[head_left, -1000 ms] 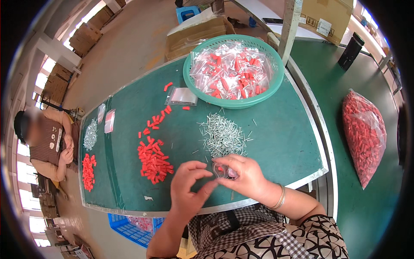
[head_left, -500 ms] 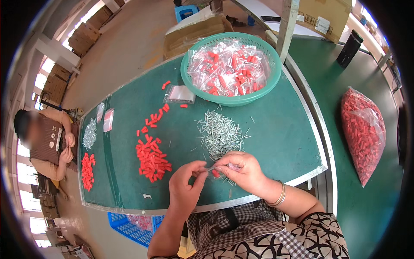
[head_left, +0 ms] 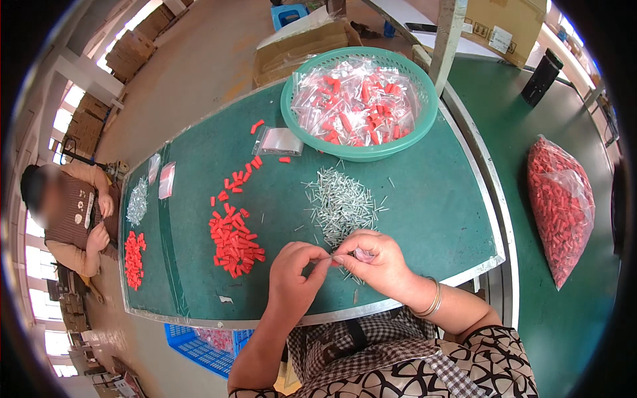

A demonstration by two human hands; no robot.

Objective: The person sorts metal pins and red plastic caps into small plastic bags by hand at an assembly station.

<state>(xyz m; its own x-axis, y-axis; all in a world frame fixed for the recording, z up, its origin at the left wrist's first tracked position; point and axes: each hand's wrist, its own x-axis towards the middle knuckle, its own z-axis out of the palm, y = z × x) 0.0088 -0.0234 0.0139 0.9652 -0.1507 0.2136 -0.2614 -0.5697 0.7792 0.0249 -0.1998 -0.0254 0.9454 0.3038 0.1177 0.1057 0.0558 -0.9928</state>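
Both of my hands meet over the near edge of the green tabletop. My left hand (head_left: 295,277) is closed, thumb and forefinger pinching at one edge of a small clear plastic bag. My right hand (head_left: 379,264) is also closed on this plastic bag (head_left: 362,255), whose crumpled part shows between the fingers; the rest is hidden. Just beyond my fingers lies a pile of silver screws or pins (head_left: 338,202). Left of it is a heap of red plastic caps or sleeves (head_left: 233,244), with a scattered trail leading away from it.
A green basket (head_left: 289,126) of filled clear bags stands at the far side. Near it lies a stack of flat bags (head_left: 282,141). A large bag of red pieces (head_left: 561,212) rests on the right table. A co-worker (head_left: 76,209) sits left; a blue crate (head_left: 199,348) is below.
My left hand has turned inward and its fingertips now meet those of my right hand at the bag's edge. The co-worker's hands have moved apart.
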